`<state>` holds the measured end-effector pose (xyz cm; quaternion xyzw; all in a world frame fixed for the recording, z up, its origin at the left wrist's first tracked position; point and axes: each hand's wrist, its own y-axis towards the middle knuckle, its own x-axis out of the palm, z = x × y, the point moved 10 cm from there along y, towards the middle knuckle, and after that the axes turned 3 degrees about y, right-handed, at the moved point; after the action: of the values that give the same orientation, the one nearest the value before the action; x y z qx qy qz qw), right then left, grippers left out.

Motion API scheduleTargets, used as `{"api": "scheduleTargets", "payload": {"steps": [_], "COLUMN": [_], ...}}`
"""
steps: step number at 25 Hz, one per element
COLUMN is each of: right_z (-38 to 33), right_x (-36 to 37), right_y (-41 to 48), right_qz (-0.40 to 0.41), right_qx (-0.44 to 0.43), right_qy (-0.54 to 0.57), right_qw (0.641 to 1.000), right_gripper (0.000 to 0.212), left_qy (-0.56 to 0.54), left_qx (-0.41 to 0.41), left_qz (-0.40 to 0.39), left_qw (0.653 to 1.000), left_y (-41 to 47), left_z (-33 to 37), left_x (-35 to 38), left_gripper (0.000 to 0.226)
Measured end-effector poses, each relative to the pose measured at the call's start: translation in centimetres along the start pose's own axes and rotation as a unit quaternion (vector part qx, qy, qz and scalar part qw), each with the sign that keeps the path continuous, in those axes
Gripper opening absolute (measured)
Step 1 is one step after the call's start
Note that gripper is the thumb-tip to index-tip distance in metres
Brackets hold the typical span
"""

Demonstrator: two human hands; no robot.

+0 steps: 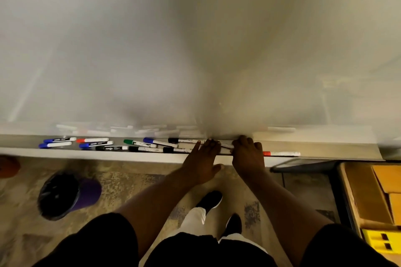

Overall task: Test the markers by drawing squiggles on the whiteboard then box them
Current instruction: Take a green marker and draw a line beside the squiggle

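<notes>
A blank whiteboard fills the upper view, with a long tray along its bottom edge. Several markers with blue, red, green and black caps lie in the tray, among them a blue-capped marker, a green-capped marker and a red-capped marker at the right. My left hand rests fingers-forward on markers in the tray's middle. My right hand sits beside it, fingers curled over a marker between both hands. Whether either hand grips it is hidden.
Below the tray is a patterned floor with my feet in black shoes. A purple bin with a black liner stands at the left. Cardboard boxes and a yellow object sit at the right.
</notes>
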<state>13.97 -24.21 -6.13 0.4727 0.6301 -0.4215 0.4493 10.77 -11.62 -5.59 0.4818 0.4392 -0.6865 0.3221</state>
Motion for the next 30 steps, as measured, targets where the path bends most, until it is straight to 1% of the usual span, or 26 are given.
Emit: {"api": "scheduleTargets", "payload": {"steps": [3, 5, 8, 10, 12, 14, 16, 18, 20, 23, 26, 30], "right_z": [0.3, -0.1, -1.6, -3.0, -4.7, -5.9, -6.7, -7.4, -8.7, -11.9, -16.2, -20.3], "right_x": [-1.5, -3.0, -4.8, -5.1, -5.0, -5.2, -5.9, -6.5, -7.2, -8.7, -9.9, -13.7], "right_y": [-0.9, -1.9, -3.5, -4.5, -5.4, -6.3, -7.1, -7.5, -7.7, -7.8, -8.2, -9.1], "right_qz": [0.025, 0.054, 0.096, 0.095, 0.072, 0.067, 0.082, 0.097, 0.120, 0.154, 0.187, 0.285], "right_qx": [-0.006, -0.027, -0.085, -0.115, -0.136, -0.138, -0.133, -0.130, -0.126, -0.120, -0.104, -0.054], "right_qy": [0.031, 0.071, 0.131, 0.169, 0.201, 0.226, 0.238, 0.233, 0.233, 0.245, 0.233, 0.234], "right_qw": [0.999, 0.996, 0.983, 0.974, 0.967, 0.962, 0.959, 0.959, 0.957, 0.950, 0.948, 0.928], "right_gripper": [0.036, 0.038, 0.025, 0.020, 0.029, 0.036, 0.042, 0.045, 0.041, 0.039, 0.034, 0.030], "left_qy": [-0.007, -0.013, -0.016, -0.031, -0.056, -0.096, -0.161, -0.226, -0.264, -0.272, -0.252, -0.236], "left_qx": [-0.021, -0.032, -0.034, -0.047, -0.050, -0.045, -0.059, -0.072, -0.044, 0.005, 0.018, 0.043], "left_qz": [0.020, 0.046, 0.128, 0.145, 0.140, 0.129, 0.092, 0.062, 0.066, 0.076, 0.097, 0.164], "left_qw": [1.000, 0.998, 0.991, 0.988, 0.987, 0.986, 0.981, 0.970, 0.961, 0.959, 0.963, 0.957], "left_y": [-0.7, -1.6, -3.1, -4.1, -5.5, -6.8, -7.9, -8.2, -9.1, -11.1, -13.6, -16.3], "left_z": [0.3, 0.3, 0.2, 0.0, -0.1, -0.8, -1.9, -3.1, -3.7, -5.6, -9.0, -12.1], "left_x": [-1.5, -2.6, -4.7, -5.7, -6.0, -5.8, -5.4, -5.3, -6.4, -8.6, -10.5, -15.2], "left_gripper": [0.061, 0.054, 0.029, 0.020, 0.022, 0.026, 0.033, 0.033, 0.029, 0.024, 0.022, 0.025]}}
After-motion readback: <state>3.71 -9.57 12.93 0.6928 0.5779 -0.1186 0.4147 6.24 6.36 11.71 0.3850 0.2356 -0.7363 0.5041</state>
